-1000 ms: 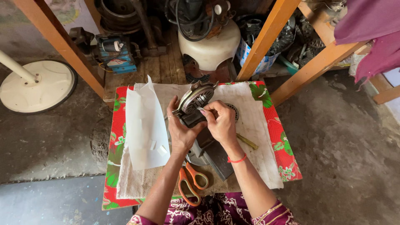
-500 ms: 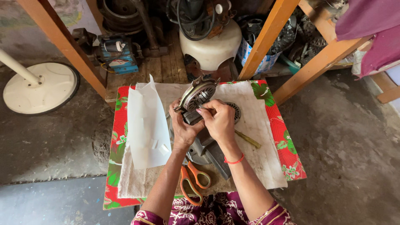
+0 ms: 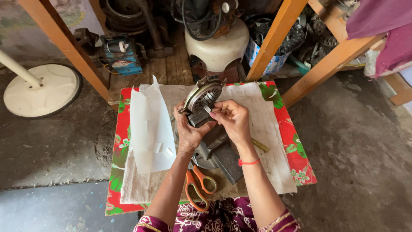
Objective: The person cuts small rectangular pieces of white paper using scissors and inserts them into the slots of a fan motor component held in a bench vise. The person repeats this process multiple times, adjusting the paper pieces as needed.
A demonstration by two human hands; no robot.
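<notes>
Left hand [image 3: 189,131] clamps round metal motor stator [image 3: 201,99] from below, tilted upright above table [image 3: 274,129]; right hand [image 3: 231,120] pinches small part at stator's right face, fingertips together. Orange scissors [image 3: 198,187] near.

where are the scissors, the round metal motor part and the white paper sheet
scissors [image 3: 198,184]: head view, on the orange handles near the table's front edge
round metal motor part [image 3: 201,98]: head view, on its ring-shaped face
white paper sheet [image 3: 150,124]: head view, on the sheet's middle
</notes>
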